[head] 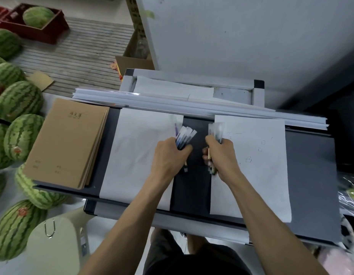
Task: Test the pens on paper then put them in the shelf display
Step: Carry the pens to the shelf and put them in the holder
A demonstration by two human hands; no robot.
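"Head view, bottom of the frame: what do we see nearest?"

"We see a white stool [53, 245] at lower left, and two bare forearms reaching up over a dark tabletop [309, 175]."

"And our hands?"

"At centre, our left hand [168, 153] is fisted round one bundle of pens [185, 135], fingers clamped on it. Our right hand [221, 155] grips a second bundle [216, 130] the same way. Both bundles sit over the dark strip between a blank left sheet [136, 151] and a right sheet [257, 165] with small sketched boxes."

"Farther up?"

"Brown notebooks [67, 141] at left, watermelons [17, 100] along the left edge, a stack of white sheets [172, 102], and a red crate [43, 30] at upper left."
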